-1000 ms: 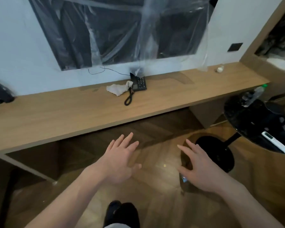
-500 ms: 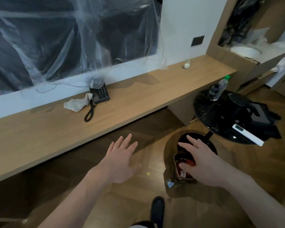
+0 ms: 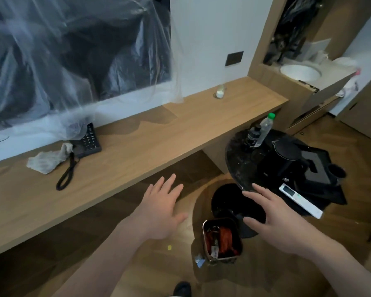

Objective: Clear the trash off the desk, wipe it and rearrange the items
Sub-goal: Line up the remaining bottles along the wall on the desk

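A: Which surfaces are wood?
B: The desk (image 3: 180,133), matt and pale-grained; the floor (image 3: 137,264), darker wood with a slight sheen.

A: And the glossy items?
B: The round side table (image 3: 236,159), polished black; the bin (image 3: 222,241), with a shiny metal rim.

A: The soft materials?
B: The rag (image 3: 45,160), crumpled rough cloth; the plastic sheet (image 3: 73,61), clear and wrinkled. The telephone (image 3: 88,142) is matt black plastic.

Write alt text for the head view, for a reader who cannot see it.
A person's open left hand and right hand hover above a small trash bin on the floor. On the wooden desk lie a crumpled cloth, a black telephone and a small glass.
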`<state>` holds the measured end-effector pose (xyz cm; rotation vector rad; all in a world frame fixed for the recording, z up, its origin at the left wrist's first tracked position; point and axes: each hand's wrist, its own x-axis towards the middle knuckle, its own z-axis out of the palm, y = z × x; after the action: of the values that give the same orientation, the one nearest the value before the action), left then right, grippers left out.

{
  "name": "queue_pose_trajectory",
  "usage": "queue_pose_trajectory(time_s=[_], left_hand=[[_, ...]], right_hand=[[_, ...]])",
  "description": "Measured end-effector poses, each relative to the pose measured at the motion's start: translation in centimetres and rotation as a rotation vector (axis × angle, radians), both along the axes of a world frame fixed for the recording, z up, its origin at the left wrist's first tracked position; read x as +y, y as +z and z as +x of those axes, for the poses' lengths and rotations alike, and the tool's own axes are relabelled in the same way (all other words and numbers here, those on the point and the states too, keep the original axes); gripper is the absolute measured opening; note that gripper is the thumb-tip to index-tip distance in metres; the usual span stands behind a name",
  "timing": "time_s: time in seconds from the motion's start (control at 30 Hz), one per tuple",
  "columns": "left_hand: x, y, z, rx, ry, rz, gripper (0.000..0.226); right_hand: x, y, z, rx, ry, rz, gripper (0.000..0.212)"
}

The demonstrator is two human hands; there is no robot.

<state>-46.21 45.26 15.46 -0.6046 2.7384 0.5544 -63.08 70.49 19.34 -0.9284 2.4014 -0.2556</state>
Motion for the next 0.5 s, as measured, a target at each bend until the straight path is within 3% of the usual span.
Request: queue_pose_trajectory(time_s=[0.17, 0.5], left_hand=[[1.6, 0.2, -5.2, -0.019, 0.027, 0.02, 0.079], [8.1, -1.2, -16.2, -0.005, 0.272, 0.04, 0.076]], right_hand=[[0.6, -1.7, -7.6, 0.001, 0.047, -0.065, 0.071], [2.2, -4.6, -23.1, -0.117, 0.235, -0.058, 0.071]])
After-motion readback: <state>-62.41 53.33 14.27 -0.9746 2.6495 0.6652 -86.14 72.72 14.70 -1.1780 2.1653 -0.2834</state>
